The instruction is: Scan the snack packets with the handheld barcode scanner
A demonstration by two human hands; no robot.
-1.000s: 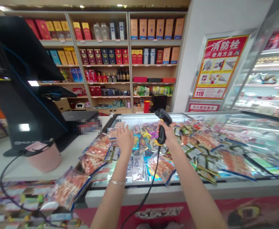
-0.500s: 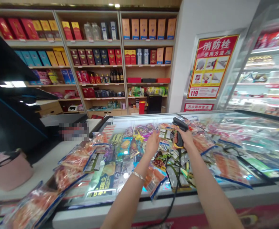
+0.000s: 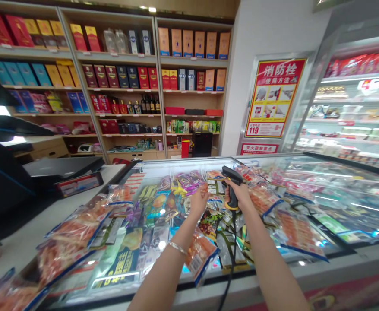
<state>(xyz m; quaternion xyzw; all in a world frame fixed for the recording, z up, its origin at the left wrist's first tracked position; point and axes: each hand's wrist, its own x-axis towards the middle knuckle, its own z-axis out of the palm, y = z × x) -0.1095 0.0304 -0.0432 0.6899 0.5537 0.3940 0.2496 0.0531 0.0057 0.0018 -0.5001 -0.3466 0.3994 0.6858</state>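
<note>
My right hand (image 3: pixel 236 193) is wrapped round the grip of a black and yellow handheld scanner (image 3: pixel 231 175), whose cable hangs down toward me. To its left, my left hand (image 3: pixel 198 201) has its fingers curled over the packets; whether anything is between them is too small to tell. Beneath that forearm lies an orange packet (image 3: pixel 197 255) with a barcode. Silver-green packets (image 3: pixel 228 248) and purple packets (image 3: pixel 186 180) surround both hands on the glass top. A silver bracelet (image 3: pixel 177 248) circles my left wrist.
More orange packets (image 3: pixel 76 233) line the left edge of the freezer (image 3: pixel 263 270), and others lie right of the scanner. A counter (image 3: pixel 17 246) with dark equipment stands left. Shelves of boxes (image 3: pixel 124 56), a fire-hydrant poster (image 3: pixel 273 97) and a lit display fridge (image 3: pixel 348 108) stand behind.
The view has shifted right, so most things appear farther left. Both hands remain over the packets, and the scanner is still in my right hand.
</note>
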